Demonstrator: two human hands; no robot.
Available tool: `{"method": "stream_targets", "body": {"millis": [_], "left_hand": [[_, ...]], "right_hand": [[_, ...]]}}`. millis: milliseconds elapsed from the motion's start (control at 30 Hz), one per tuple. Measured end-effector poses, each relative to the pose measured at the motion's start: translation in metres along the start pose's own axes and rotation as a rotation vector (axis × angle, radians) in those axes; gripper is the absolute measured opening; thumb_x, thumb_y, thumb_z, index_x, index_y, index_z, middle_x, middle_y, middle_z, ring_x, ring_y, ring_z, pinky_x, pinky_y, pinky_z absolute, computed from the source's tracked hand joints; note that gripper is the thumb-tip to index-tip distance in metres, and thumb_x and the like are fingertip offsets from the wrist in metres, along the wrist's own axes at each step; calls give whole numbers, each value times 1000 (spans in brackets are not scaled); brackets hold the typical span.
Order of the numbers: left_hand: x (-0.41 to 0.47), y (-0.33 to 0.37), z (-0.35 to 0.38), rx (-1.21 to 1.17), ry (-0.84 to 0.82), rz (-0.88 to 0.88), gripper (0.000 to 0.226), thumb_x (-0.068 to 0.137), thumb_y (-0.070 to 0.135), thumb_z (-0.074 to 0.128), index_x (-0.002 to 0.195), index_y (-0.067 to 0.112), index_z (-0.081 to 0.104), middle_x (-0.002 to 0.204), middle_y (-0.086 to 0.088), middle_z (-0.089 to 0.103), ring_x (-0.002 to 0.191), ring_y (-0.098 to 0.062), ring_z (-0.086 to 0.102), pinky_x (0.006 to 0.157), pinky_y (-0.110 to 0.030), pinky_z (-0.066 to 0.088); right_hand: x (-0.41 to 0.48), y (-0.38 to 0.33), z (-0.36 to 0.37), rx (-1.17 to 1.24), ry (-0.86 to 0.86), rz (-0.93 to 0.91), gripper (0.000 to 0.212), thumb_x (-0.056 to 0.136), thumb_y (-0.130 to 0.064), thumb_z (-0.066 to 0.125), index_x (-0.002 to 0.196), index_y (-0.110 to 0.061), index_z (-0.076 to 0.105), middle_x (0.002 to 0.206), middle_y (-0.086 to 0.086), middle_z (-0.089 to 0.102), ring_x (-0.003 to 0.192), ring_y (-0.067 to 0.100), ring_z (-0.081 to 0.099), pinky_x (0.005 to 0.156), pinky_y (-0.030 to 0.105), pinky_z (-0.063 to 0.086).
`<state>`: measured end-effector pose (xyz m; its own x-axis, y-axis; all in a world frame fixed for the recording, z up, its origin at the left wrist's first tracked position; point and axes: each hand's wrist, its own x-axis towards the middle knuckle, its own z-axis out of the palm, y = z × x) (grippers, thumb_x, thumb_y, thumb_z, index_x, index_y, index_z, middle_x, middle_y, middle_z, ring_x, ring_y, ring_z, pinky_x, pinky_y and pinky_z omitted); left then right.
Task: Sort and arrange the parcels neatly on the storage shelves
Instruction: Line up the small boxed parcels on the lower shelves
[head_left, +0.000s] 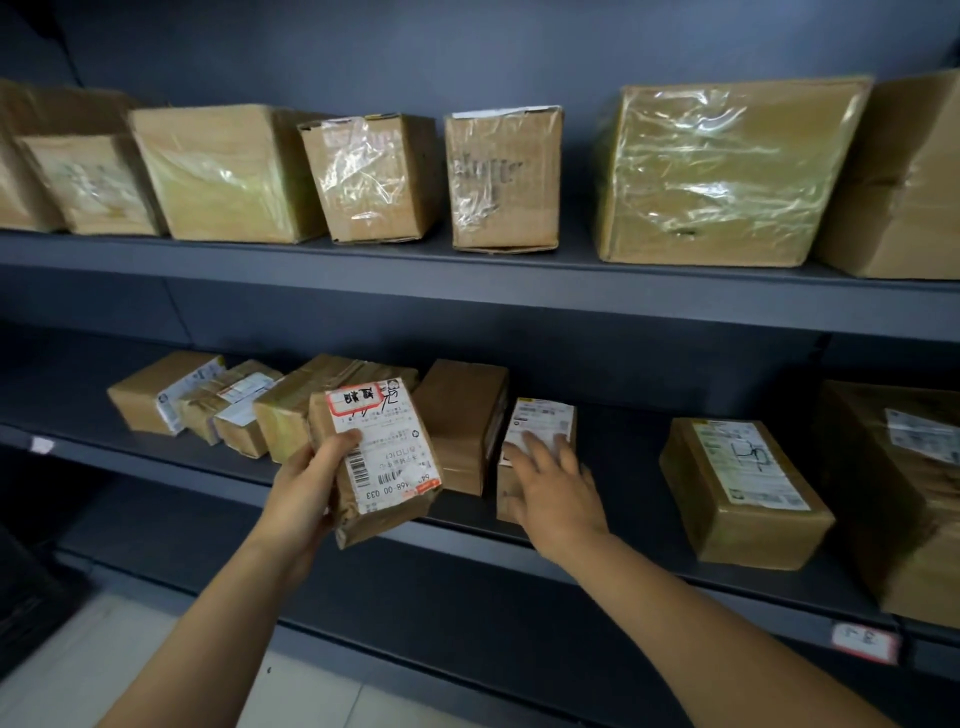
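Observation:
My left hand (306, 493) grips a small brown parcel with a white label (382, 457), held tilted in front of the lower shelf (623, 551). My right hand (556, 488) lies with straight fingers on top of a small labelled parcel (540, 421) standing on that shelf. A plain brown box (462, 415) stands between the two. Several small parcels (208, 400) sit in a row to the left, partly hidden behind the held parcel.
A labelled box (743, 488) and a larger box (904, 493) stand on the lower shelf to the right. The upper shelf (467, 291) carries several taped cartons, the biggest (722, 171) at right. A price tag (862, 642) hangs on the shelf edge. Pale floor tiles lie below left.

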<state>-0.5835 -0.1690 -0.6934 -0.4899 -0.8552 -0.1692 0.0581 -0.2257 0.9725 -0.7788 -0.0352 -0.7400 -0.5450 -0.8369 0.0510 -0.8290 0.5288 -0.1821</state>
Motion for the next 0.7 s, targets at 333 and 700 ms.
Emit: {"method": "stream_targets", "body": {"millis": [333,700], "left_hand": [[-8,-8,14,19,-10,-8,40,86,36,63,120,17,59,102,-6,73,94,-26,70,90,-46,52],[-23,-1,21,67,66,25,40,83,34,66,119,16,59,101,-9,73,92,-28,70,88,-46,53]], "right_hand": [[-44,70,-23,-182,88,157,49,95,-48,38,141,-34,25,148,-5,24,134,27,22,110,50,22],[-43,55,-40,-120,153,84,57,95,-52,36,144,-25,30,148,2,31,134,25,25,108,47,24]]}}
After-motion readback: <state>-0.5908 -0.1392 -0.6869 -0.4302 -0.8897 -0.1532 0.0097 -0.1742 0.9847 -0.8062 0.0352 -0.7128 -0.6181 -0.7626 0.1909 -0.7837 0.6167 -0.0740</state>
